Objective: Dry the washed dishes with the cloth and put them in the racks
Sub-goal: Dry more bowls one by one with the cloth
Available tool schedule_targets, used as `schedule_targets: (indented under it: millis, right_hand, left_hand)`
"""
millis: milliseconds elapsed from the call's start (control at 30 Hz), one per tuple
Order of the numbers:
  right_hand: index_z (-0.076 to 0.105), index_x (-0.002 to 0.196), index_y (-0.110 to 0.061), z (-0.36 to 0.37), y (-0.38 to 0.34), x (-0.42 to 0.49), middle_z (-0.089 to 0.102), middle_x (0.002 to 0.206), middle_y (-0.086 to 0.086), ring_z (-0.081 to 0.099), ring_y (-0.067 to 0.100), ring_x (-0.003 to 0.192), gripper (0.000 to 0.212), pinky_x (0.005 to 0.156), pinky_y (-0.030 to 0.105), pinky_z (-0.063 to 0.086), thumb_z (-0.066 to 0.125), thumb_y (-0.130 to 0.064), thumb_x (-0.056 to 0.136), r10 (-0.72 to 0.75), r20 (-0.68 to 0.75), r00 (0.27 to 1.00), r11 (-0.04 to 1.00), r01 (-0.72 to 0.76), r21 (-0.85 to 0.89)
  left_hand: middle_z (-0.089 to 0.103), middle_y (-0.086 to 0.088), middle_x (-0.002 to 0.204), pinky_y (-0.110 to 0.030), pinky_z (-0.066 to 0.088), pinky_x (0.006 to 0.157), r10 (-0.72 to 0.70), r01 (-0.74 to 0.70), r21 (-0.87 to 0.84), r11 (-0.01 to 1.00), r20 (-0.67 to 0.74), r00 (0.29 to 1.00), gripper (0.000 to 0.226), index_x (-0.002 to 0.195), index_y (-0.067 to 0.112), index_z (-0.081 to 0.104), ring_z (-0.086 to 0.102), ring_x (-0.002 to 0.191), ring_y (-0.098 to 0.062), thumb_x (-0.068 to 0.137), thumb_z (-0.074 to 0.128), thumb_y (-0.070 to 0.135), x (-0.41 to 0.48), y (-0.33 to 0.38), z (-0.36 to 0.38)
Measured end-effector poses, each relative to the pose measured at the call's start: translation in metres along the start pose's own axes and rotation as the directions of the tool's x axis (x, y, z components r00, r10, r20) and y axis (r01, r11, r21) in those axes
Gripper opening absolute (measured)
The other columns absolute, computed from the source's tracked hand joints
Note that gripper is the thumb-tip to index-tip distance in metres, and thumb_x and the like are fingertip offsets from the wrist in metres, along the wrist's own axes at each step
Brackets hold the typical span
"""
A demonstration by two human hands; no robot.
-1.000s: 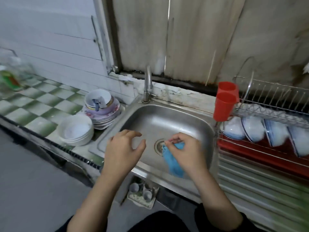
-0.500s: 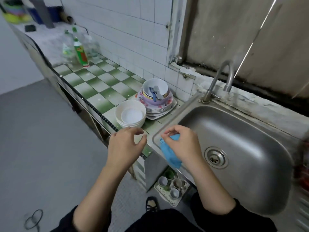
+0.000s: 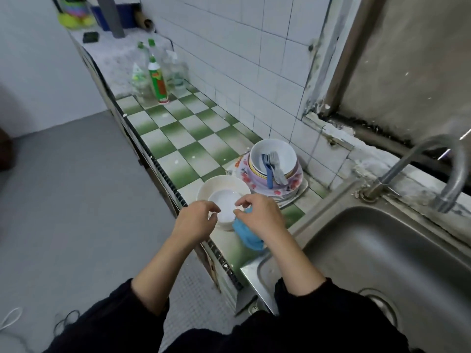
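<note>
Picking up the first dish looks like the step in hand, with drying not yet begun. The left hand [image 3: 196,221] has its fingers curled, thumb and forefinger tips at the near-left rim of the small white bowl [image 3: 224,203]; whether they already pinch it I cannot tell. The right hand [image 3: 263,216] holds the blue cloth [image 3: 248,234] bunched under its palm, its forefinger and thumb tips at the bowl's near-right rim; the cloth hangs behind those fingertips, towards the wrist.

The small white bowl sits topmost in the stack of white bowls [image 3: 206,188], between the two sets of fingertips. Just beyond the right fingers stands the pile of plates [image 3: 290,193], carrying a white bowl [image 3: 280,151] with a blue fork [image 3: 268,171] and metal cutlery [image 3: 278,169] in it; the sink [image 3: 382,250] lies to the right of the right wrist.

The next move probably calls for a firm left pinch on the rim to lift the bowl clear of its nest, then the cloth opened out and worked round inside; a wet rim may slip; no rack shows here, so placing should need a turn away from this counter.
</note>
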State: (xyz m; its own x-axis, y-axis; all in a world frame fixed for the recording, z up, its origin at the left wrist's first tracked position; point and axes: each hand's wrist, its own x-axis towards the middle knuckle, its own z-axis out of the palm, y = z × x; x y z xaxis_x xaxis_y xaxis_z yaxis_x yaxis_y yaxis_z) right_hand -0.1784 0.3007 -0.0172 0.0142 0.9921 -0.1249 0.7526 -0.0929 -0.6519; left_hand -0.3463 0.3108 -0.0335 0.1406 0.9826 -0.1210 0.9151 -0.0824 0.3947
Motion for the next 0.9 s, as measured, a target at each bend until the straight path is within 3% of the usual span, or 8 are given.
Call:
schedule_targets:
  millis: [233,400,500,633,767,900]
  right_hand:
    - [0.069,0.116,-0.032,0.02,0.005,0.064,0.066,0.123,-0.002,0.061,0.022,0.109,0.028,0.086,0.034,0.05,0.064,-0.025,0.089,0.029,0.145,0.989,0.964,0.011,-0.265]
    - [0.065,0.123,-0.023,0.03,0.005,0.091,0.064,0.124,0.003,0.06,0.024,0.11,0.033,0.087,0.034,0.048,0.064,-0.028,0.09,0.07,0.202,0.977,0.919,0.016,-0.395]
    - [0.062,0.124,-0.02,0.035,0.006,0.103,0.063,0.124,0.005,0.06,0.026,0.111,0.034,0.085,0.033,0.047,0.061,-0.027,0.091,0.121,0.233,0.965,0.889,-0.001,-0.458]
    - [0.057,0.129,-0.021,0.039,0.01,0.111,0.059,0.129,0.005,0.056,0.027,0.117,0.038,0.088,0.034,0.044,0.056,-0.027,0.091,0.243,0.29,0.926,0.859,-0.067,-0.507]
    - [0.054,0.136,-0.023,0.046,0.01,0.114,0.056,0.136,0.005,0.054,0.027,0.121,0.047,0.094,0.035,0.044,0.055,-0.033,0.09,0.317,0.33,0.889,0.853,-0.115,-0.509]
    - [0.043,0.146,-0.026,0.047,0.009,0.118,0.047,0.147,0.001,0.048,0.026,0.13,0.06,0.102,0.036,0.042,0.059,-0.033,0.088,0.34,0.353,0.872,0.868,-0.145,-0.476]
  left_hand:
    - [0.062,-0.001,0.13,-0.036,0.044,0.101,0.012,-0.027,0.107,0.994,0.136,0.991,0.031,0.12,0.025,0.066,0.056,0.118,-0.023,0.095,0.051,0.016,0.061,-0.022,0.028]
    - [0.057,0.001,0.136,-0.034,0.042,0.103,0.083,-0.157,0.225,0.962,0.306,0.948,0.037,0.128,0.028,0.06,0.053,0.123,-0.02,0.092,0.059,0.023,0.096,-0.037,0.033]
    - [0.048,0.0,0.146,-0.035,0.033,0.11,0.142,-0.308,0.322,0.895,0.449,0.882,0.05,0.135,0.025,0.055,0.038,0.137,-0.019,0.088,0.067,0.035,0.114,-0.046,0.034]
    - [0.032,0.002,0.156,-0.043,0.009,0.119,0.219,-0.512,0.37,0.775,0.603,0.767,0.058,0.141,0.02,0.049,0.005,0.15,-0.016,0.09,0.062,0.044,0.126,-0.051,0.032]
    - [0.027,-0.001,0.158,-0.045,0.002,0.119,0.275,-0.604,0.379,0.701,0.637,0.72,0.06,0.142,0.019,0.048,-0.003,0.15,-0.019,0.091,0.058,0.049,0.136,-0.055,0.033]
    - [0.034,-0.01,0.155,-0.046,-0.005,0.119,0.292,-0.599,0.331,0.729,0.64,0.71,0.071,0.136,0.014,0.055,-0.009,0.15,-0.022,0.09,0.042,0.067,0.137,-0.061,0.042]
